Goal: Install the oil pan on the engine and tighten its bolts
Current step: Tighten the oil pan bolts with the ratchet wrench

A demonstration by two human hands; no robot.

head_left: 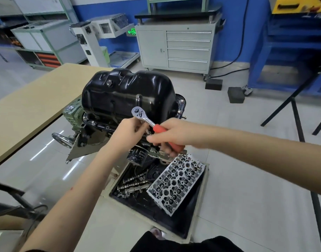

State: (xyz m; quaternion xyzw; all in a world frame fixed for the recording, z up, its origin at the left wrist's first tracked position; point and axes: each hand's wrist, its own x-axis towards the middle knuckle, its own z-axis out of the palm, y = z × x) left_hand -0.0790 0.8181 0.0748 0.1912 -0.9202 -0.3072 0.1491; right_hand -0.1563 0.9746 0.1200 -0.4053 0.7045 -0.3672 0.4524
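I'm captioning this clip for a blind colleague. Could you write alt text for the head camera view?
A person's right hand grips the red handle of a ratchet wrench while the left hand holds it near the chrome head, in front of a glossy black oil pan sitting on an engine. Below, a tray on the floor holds a cylinder head and camshafts.

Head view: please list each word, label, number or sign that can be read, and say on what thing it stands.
Green exit sign on the blue wall: lit arrow and symbols, too blurred to read.
Oil filter under the engine: white print, too small and blurred to read.
Plate on the green engine stand: unreadable.
Nothing else carries text.
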